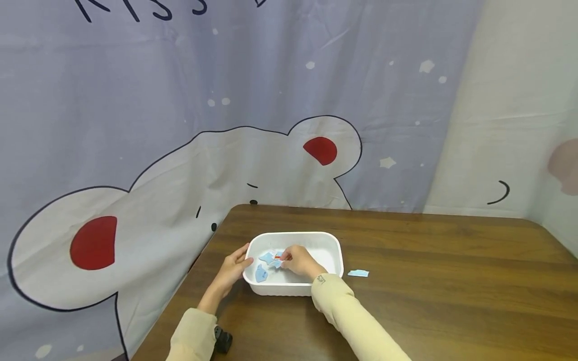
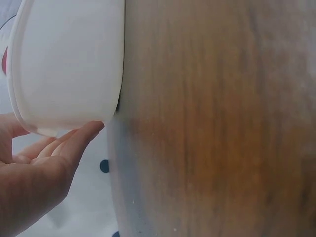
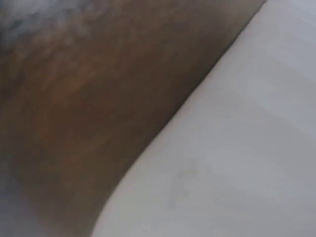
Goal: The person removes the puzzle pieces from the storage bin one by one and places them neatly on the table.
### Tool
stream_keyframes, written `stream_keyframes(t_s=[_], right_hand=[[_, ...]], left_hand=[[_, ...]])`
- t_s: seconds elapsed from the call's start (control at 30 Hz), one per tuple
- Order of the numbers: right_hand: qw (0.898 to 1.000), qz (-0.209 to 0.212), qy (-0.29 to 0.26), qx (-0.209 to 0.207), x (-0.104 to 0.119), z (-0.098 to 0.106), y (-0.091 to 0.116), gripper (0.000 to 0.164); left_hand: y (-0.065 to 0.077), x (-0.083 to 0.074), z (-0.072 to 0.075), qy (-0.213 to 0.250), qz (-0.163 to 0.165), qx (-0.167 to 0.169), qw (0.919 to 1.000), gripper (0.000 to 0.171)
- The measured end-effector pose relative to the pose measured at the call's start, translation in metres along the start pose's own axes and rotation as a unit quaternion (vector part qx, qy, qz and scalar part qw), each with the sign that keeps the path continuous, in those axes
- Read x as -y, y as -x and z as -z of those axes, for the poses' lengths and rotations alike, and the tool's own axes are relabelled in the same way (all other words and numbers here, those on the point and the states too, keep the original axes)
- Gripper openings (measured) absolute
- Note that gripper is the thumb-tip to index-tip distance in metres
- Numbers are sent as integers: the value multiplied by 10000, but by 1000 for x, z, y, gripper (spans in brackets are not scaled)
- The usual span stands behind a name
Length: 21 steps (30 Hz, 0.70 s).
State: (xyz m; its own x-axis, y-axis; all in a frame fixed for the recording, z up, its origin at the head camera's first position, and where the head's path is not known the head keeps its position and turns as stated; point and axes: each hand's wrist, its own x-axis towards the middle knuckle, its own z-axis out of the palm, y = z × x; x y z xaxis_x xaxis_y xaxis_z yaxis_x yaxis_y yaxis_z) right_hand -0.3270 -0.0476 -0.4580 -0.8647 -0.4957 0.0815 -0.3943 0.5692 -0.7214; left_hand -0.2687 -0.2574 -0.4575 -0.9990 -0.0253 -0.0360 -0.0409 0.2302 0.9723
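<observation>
A white plastic basin (image 1: 332,287) stands on the wooden table, with several light blue scraps (image 1: 261,274), paper-like, lying in its left part. My left hand (image 1: 233,268) grips the basin's left end. Its thumb is at the rim and its fingers lie against the outer wall, as the left wrist view shows of the hand (image 2: 44,163). Inside the basin, my right hand (image 1: 299,260) has curled fingers and pinches a small red-marked scrap (image 1: 277,257), partly hidden by the fingertips. The right wrist view catches only the basin's outer wall (image 3: 222,163) and the table, no hand.
Right of the basin, another light blue scrap (image 1: 358,273) lies on the brown table (image 1: 442,281). A curtain (image 1: 271,75) with a cartoon print hangs behind the table. A black device (image 1: 223,340) is at the left wrist.
</observation>
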Motion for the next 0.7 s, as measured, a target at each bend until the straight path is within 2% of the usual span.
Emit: stream_keyframes(t_s=[0.13, 0.23, 0.37, 0.47, 0.7], right_hand=[[9997, -87, -197, -90, 0, 11, 4, 13], [9996, 4, -183, -199, 3, 22, 7, 13], [9992, 158, -13, -369, 10, 41, 11, 12], [9984, 123, 4, -546, 12, 60, 17, 12], [9948, -110, 0, -1017, -8, 103, 36, 13]], left_hand=[[-1, 0, -4, 25, -26, 72, 10000, 57], [1, 0, -4, 16, -17, 83, 10000, 57], [3, 0, 0, -8, 61, -17, 10000, 57], [2, -1, 2, -29, 64, -3, 10000, 57], [-1, -3, -1, -37, 82, 142, 9999, 57]])
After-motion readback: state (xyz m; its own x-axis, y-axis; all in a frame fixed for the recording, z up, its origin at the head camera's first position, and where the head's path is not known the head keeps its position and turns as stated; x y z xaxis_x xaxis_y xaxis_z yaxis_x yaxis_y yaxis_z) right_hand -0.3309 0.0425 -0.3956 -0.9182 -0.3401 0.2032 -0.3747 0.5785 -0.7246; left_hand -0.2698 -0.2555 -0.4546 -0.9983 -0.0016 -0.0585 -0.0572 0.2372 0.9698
